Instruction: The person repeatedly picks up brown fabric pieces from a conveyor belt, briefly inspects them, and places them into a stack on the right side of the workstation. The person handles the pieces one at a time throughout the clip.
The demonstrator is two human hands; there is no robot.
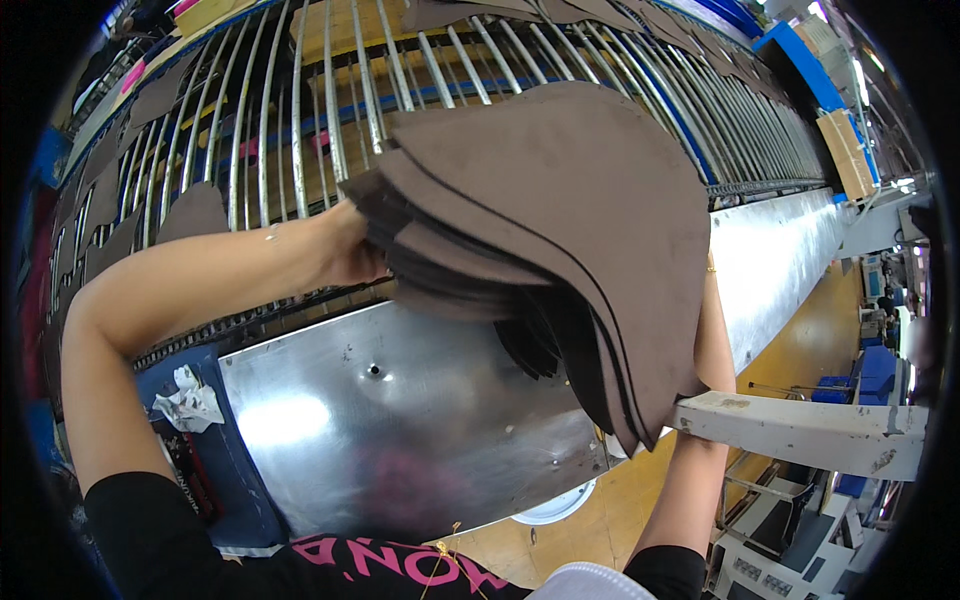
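A thick stack of dark brown, curved flat pieces [570,190], perhaps leather or fabric, is lifted above the metal table [400,430]. Its layers fan apart at the left edge and droop at the front. My left hand [355,245] is closed on that left edge, its fingers partly tucked beneath the layers. My right forearm [690,490] rises along the stack's right side. The right hand itself is hidden behind the pieces, so its fingers do not show.
Beyond the table runs a rack of metal rollers [330,110] carrying more brown pieces [195,212]. A pale metal arm [810,430] juts in from the right, near my right forearm. Crumpled white paper [190,402] lies on a blue surface at left.
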